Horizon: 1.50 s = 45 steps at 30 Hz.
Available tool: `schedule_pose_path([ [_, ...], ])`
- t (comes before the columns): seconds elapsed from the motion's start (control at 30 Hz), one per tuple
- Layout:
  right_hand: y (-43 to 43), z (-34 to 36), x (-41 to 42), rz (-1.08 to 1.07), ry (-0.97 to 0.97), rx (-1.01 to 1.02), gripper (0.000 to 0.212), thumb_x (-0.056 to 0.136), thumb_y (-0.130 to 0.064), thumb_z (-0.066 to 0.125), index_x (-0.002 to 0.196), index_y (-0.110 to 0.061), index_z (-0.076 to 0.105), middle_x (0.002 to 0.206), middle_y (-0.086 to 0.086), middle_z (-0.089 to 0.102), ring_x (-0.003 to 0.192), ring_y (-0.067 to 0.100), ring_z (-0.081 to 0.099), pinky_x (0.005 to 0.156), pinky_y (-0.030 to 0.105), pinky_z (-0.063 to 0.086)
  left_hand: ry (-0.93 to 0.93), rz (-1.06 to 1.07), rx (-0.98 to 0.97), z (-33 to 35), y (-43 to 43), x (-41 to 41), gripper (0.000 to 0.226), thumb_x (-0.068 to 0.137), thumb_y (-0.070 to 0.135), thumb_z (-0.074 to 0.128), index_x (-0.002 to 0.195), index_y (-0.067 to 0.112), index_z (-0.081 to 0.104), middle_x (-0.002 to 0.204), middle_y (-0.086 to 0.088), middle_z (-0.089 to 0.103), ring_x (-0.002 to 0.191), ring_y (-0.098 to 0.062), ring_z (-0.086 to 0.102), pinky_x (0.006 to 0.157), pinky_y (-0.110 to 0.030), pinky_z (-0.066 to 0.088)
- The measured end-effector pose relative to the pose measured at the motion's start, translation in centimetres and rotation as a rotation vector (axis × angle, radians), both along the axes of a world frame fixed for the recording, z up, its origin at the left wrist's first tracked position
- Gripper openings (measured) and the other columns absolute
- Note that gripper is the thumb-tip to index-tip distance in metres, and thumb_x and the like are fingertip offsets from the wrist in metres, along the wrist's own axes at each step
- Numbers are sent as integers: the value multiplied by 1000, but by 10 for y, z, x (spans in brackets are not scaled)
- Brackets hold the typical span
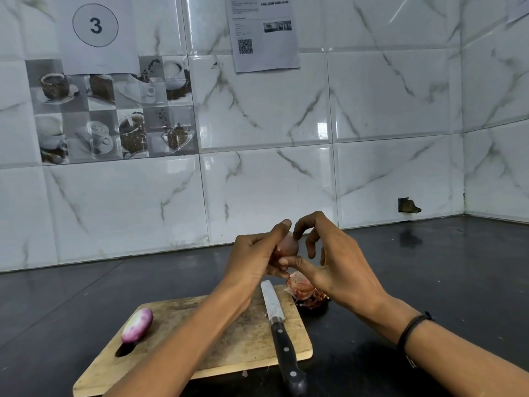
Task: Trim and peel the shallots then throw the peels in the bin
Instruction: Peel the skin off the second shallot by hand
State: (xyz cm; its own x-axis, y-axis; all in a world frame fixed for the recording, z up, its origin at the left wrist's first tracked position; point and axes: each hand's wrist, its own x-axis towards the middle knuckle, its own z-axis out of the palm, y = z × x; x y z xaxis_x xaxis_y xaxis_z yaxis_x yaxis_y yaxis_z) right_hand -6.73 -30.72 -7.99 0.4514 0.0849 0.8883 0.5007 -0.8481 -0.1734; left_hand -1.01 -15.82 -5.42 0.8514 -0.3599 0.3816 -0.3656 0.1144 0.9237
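Note:
My left hand [253, 260] holds a pinkish shallot [288, 244] above the far edge of the wooden cutting board [229, 345], thumb on top and fingers underneath. My right hand [335, 265] pinches at the same shallot, forefinger on its top and thumb under it. A peeled purple-white shallot [137, 325] lies on the board's left end. A pile of reddish peels [305, 290] sits off the board's far right corner, partly hidden by my right hand. A black-handled knife [279, 333] lies on the board's right side, blade pointing away.
The board rests on a dark countertop [429, 267] that meets a white marbled tile wall [272, 181] behind and at the right. A small peel scrap [244, 373] lies at the board's near edge. No bin is in view.

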Motion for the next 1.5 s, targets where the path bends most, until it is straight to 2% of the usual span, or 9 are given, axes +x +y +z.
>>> schedule_pose_path([
  [0.17, -1, -1, 1, -5, 5, -13, 44, 83, -48, 78, 110, -34, 46, 89, -12, 57, 79, 11, 57, 60, 19, 47, -51, 77, 29, 2, 0, -5, 43, 87, 45, 72, 60, 12, 75, 57, -11, 69, 49, -23, 68, 53, -28, 58],
  [0.27, 0, -1, 0, -1, 9, -23, 41, 85, -45, 78, 108, -31, 47, 87, -18, 55, 80, 10, 56, 61, 17, 47, -56, 91, 42, 1, 1, -8, 43, 88, 44, 72, 65, 8, 76, 59, -12, 70, 48, -23, 68, 51, -27, 56],
  [0.4, 2, -3, 4, 18, 20, -62, 30, 91, -37, 73, 103, -27, 47, 83, -19, 55, 72, 10, 57, 57, 24, 49, -12, 93, 25, 3, 2, -10, 43, 88, 46, 71, 70, 8, 77, 59, -10, 71, 47, -22, 67, 57, -31, 59],
  [0.7, 5, -1, -1, 60, 15, 41, 44, 84, -35, 82, 110, -25, 48, 93, -20, 52, 78, -2, 56, 60, 20, 48, -26, 104, 31, 5, 2, -13, 41, 88, 41, 73, 62, 8, 73, 53, -8, 66, 46, -20, 65, 48, -23, 53],
  [0.83, 4, -1, 0, 41, 38, -5, 43, 86, -36, 80, 111, -29, 46, 89, -15, 54, 78, 0, 56, 63, 17, 47, -48, 116, 56, 5, 3, -15, 41, 88, 38, 74, 59, 8, 72, 53, -7, 66, 46, -19, 66, 46, -22, 52],
  [0.97, 4, -3, 2, -7, 40, -92, 40, 89, -36, 75, 112, -32, 43, 93, -16, 54, 84, 7, 56, 66, 20, 47, -51, 141, 94, 5, 4, -15, 40, 86, 39, 75, 67, 4, 74, 54, -8, 68, 45, -20, 67, 45, -22, 52],
  [1.1, 6, -4, 3, -7, 70, -158, 31, 94, -24, 68, 108, -31, 42, 82, -29, 45, 81, -11, 53, 63, 9, 40, -32, 152, 118, 3, 4, -14, 41, 86, 42, 74, 66, 6, 74, 53, -6, 68, 45, -18, 67, 47, -20, 51],
  [1.27, 4, -6, 6, 8, 56, -27, 40, 90, -37, 76, 107, -30, 40, 85, -20, 49, 77, 5, 54, 61, 19, 46, 31, 133, 63, 4, 4, -13, 38, 87, 39, 73, 69, 6, 77, 53, -9, 67, 43, -20, 63, 47, -24, 53],
  [1.5, 5, -2, 0, 32, 41, 18, 48, 85, -38, 81, 111, -30, 41, 93, -18, 51, 83, -2, 54, 66, 12, 44, -2, 137, 68, 4, 2, -10, 41, 87, 41, 73, 61, 9, 74, 51, -9, 65, 43, -20, 62, 45, -22, 51],
])
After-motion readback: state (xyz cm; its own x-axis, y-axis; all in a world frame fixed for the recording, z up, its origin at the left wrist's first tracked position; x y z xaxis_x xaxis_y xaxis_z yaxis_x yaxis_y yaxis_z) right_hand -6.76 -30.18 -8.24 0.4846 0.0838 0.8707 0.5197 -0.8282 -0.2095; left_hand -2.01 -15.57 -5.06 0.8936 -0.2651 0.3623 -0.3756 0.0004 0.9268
